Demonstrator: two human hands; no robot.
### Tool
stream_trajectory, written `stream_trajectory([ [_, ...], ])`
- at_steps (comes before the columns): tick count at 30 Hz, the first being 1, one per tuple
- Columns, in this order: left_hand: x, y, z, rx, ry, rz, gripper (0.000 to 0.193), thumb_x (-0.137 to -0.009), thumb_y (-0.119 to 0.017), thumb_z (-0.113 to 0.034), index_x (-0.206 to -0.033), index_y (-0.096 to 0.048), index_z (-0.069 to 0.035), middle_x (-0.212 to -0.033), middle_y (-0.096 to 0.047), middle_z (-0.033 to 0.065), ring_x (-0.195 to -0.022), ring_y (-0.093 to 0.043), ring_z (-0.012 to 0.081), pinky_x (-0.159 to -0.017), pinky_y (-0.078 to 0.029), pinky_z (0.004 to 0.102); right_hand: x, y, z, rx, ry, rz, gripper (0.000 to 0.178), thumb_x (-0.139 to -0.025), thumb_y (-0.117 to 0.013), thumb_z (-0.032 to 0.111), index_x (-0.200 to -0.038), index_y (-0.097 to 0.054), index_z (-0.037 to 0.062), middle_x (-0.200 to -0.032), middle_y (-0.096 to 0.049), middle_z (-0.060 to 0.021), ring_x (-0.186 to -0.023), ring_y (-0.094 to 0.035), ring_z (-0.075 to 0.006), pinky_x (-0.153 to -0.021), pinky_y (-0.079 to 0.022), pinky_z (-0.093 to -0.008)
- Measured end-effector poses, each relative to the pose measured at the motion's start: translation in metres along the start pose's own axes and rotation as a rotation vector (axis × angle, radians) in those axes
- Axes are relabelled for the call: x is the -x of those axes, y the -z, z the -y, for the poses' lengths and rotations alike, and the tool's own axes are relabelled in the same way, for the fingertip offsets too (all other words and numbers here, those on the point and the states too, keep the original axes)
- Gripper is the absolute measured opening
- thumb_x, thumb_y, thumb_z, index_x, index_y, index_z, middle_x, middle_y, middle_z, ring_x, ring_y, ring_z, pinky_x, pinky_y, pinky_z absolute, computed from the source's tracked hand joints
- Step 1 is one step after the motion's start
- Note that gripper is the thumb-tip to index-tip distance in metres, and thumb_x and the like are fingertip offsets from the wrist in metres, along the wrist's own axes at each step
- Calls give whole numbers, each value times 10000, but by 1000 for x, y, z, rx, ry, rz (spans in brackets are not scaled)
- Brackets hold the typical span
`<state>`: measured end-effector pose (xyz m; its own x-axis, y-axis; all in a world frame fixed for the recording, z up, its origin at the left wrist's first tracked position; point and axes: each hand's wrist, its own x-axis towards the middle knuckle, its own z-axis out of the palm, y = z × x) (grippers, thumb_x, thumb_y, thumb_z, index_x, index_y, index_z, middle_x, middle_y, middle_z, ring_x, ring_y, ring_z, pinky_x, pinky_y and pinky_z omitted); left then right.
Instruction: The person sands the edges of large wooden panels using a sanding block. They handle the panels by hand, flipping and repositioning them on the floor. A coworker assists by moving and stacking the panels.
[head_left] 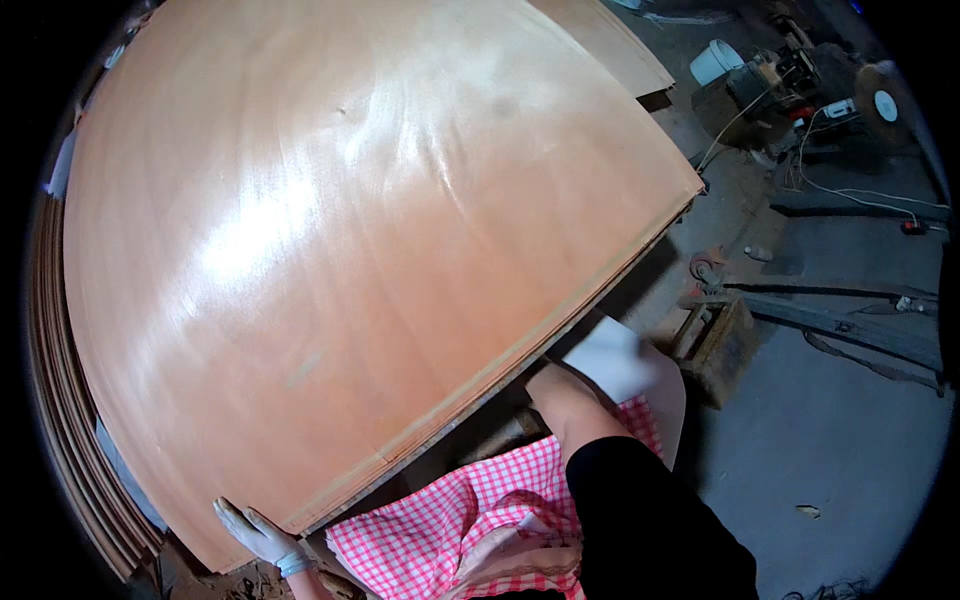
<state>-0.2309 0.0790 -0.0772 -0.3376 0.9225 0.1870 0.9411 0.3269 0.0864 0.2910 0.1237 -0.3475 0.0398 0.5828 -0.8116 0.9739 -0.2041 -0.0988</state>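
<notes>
A large reddish-brown plywood sheet (pixel 380 250), glossy in places, fills the middle of the view on top of a stack. At its near left corner is my left hand (pixel 262 538) in a white glove, fingers stretched out over the edge and nothing visible in them. My right forearm (pixel 575 405), in a black sleeve pushed up, reaches beneath the sheet's near edge. The right hand's fingers are hidden there. Beside that forearm lies a flat white piece (pixel 605 355), its material unclear. Pink-and-white checked cloth (pixel 440 510) spreads in front of my body.
More stacked sheets (pixel 65 420) line the left side. Right of the stack stand a dirty open wooden box (pixel 720 350) and a dark metal frame (pixel 850 325) on the floor. Farther off are a white bucket (pixel 715 62), a machine (pixel 795 75) and loose cables (pixel 840 180).
</notes>
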Motion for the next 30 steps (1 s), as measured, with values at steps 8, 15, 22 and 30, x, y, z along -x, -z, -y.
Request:
stream_trajectory([
  [8, 6, 8, -23, -19, 39, 9, 592, -1013, -367, -393, -1420, -366, 36, -1485, -346, 218, -1385, -308, 357, -1151, -214, 454, -15, -7, 11, 47, 28, 20, 510, -933, -402, 294, -1420, -377, 146, -1490, -303, -117, -1362, -316, -308, -1118, -290, -437],
  [15, -5, 3, -46, 1, -28, 10, 535, -980, -419, -316, -1399, -410, 16, -1460, -385, 217, -1372, -326, 365, -1152, -204, 461, 5, -16, 54, 84, 179, 71, 544, -937, -383, 292, -1459, -321, 152, -1532, -240, -108, -1402, -257, -302, -1146, -251, -435],
  [22, -17, -10, -83, 3, -26, -56, 557, -959, -426, -340, -1402, -409, -4, -1460, -386, 207, -1373, -323, 353, -1155, -186, 470, 26, -43, 126, 41, 416, 115, 580, -941, -363, 290, -1498, -266, 159, -1573, -176, -98, -1442, -197, -297, -1173, -213, -433],
  [30, -17, -20, -108, -33, -10, -29, 560, -952, -439, -340, -1414, -401, -25, -1471, -378, 192, -1382, -315, 332, -1154, -184, 468, 22, -58, 91, -104, 307, 123, 639, -817, -565, 161, -1431, -391, 140, -1487, -370, -148, -1346, -395, -322, -1104, -359, -417],
])
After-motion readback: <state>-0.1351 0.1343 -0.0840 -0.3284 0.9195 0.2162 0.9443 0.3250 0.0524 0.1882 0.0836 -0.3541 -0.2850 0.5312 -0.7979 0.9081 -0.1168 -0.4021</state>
